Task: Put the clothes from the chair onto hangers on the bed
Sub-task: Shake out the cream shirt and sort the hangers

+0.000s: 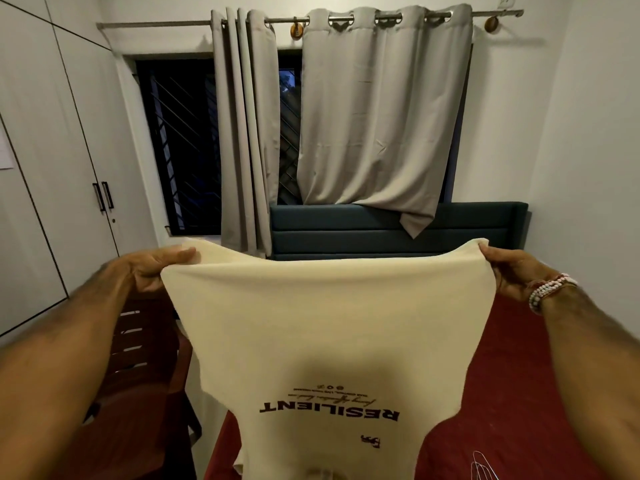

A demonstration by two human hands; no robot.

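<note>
Cream jersey: a T-shirt held up and spread wide above the near part of the bed, upside down to judge by the inverted "RESILIENT" print low on the cloth. Pinched at the top left corner by the left hand, thumb laid along the edge and fingers curled behind. Gripped at the top right corner by the right hand, fingers closed round a small bunch of fabric. Beaded bracelets on that wrist.

Probably the opening-out step: one garment off the chair, stretched for inspection, not yet on anything. Next, most likely, turning the shirt neck-up or working in from the hem, which means freeing one hand while the other keeps hold. Then a reach to the thin wire hangers lying on the red sheet at the near right.

Neck and sleeves cut off below the frame, so no telling how they hang. Chair seat mostly behind the left forearm and the shirt; impossible to say whether more clothes wait there. Only a sliver of the hangers in view, number unclear. Small script above the big lettering too fine to read.
</note>
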